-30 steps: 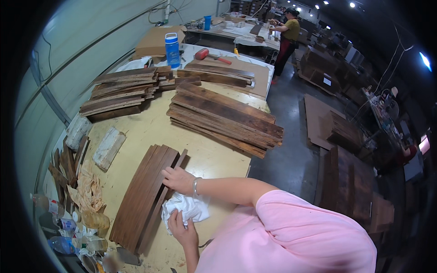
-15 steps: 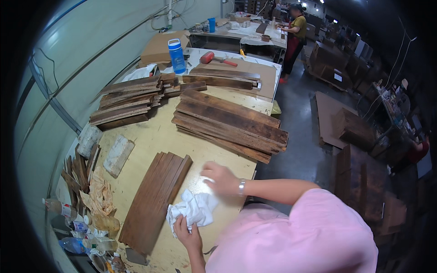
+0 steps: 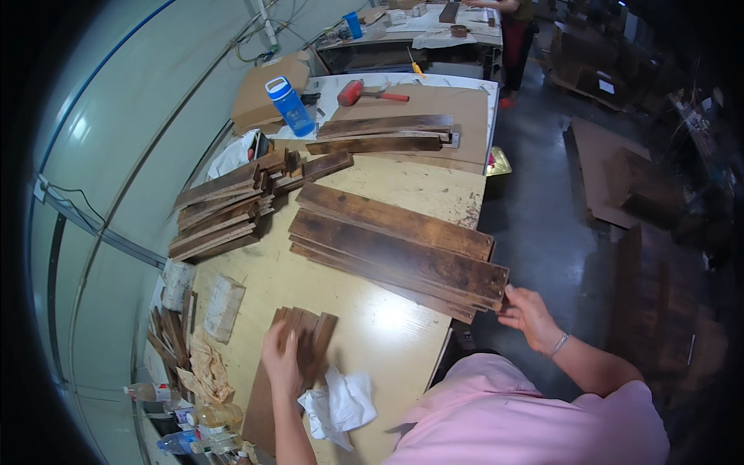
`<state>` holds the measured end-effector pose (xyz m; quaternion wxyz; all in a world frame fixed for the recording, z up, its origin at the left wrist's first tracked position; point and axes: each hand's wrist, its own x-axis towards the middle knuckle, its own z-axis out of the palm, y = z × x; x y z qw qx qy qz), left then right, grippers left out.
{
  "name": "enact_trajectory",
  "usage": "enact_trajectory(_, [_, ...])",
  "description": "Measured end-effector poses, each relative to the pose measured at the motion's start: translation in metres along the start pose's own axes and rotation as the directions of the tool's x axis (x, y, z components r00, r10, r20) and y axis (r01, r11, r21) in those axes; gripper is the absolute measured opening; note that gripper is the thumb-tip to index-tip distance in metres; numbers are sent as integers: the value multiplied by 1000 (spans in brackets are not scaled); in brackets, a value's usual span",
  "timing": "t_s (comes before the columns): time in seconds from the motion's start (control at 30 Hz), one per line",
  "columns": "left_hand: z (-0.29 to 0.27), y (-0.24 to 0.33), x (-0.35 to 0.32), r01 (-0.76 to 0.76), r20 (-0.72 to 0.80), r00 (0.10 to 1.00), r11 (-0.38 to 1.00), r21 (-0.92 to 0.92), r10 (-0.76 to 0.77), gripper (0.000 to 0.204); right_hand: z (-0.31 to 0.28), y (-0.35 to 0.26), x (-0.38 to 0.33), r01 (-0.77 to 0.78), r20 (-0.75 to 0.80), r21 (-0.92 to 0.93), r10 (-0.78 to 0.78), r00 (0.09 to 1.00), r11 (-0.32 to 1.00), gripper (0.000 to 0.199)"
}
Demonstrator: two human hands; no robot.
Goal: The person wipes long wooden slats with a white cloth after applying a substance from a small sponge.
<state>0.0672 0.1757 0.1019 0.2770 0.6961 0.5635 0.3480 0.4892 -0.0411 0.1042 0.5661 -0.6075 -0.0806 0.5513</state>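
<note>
The left hand [image 3: 280, 358] lies flat, fingers apart, on the small brown boards [image 3: 291, 364]. At 3 o'clock, the right hand [image 3: 528, 314] grips the long planks [image 3: 399, 252].

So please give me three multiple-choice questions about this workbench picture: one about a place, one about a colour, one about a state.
1. Where does the right hand rest?
A. on the blue bottle
B. at the near end of the stack of long dark wooden planks
C. on the white rag

2. What colour is the head of the mallet on the far table?
A. red
B. green
C. white

3. In what state is the crumpled white cloth?
A. held in the left hand
B. hanging off the bench edge
C. lying loose on the pale wooden workbench

Answers:
1 B, its fingers meet the plank ends at the bench corner.
2 A, the head shows red.
3 C, the left hand presses on the small pile of short dark boards beside the cloth, so no hand touches it.
</note>
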Motion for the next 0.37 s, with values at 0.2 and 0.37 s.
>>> enact_trajectory(0.2, [70,38,175,-106,137,987,984,143,86,47,5,-23,21,-211,231,65,191,954,975,49])
enact_trajectory(0.37, [116,47,253,73,182,974,947,313,-135,61,4,-41,36,-299,229,27,285,931,954,51])
